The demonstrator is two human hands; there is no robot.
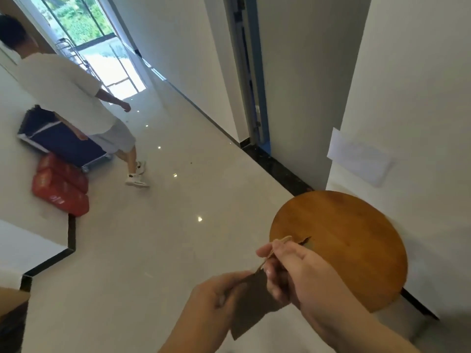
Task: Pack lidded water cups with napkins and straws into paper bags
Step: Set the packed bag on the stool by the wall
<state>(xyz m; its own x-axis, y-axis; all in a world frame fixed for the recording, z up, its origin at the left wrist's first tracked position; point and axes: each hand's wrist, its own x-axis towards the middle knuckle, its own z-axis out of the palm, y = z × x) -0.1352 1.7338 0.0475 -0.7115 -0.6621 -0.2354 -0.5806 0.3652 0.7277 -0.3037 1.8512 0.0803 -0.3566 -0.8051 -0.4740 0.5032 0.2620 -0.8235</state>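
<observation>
So, counts first: one bag [254, 301], brown paper, flat and folded; one twine handle [279, 241] visible on it; two hands. One round wooden top [351, 250] against the right wall. Two red packs [61, 192] stacked on the floor by the left wall, one dark blue cart [61, 141] just behind them. One other person [63, 93] in a pale shirt and shorts, back to the camera, beside the cart. One white sheet [362, 159] stuck on the right wall. One cardboard corner [10, 299] at the lower left edge.

Grip: the left hand [216, 296] has fingers curled round the bag's left edge, thumb side hidden behind the paper. The right hand [295, 271] pinches the bag's upper part, fingers bent close together; the handle sticks up past its fingertips. Exact thumb contact is too blurred to tell.

The bag hangs in the air between both hands, low centre of the view, over the glossy floor [178, 225], its top corner overlapping the near edge of the round wooden top.
</observation>
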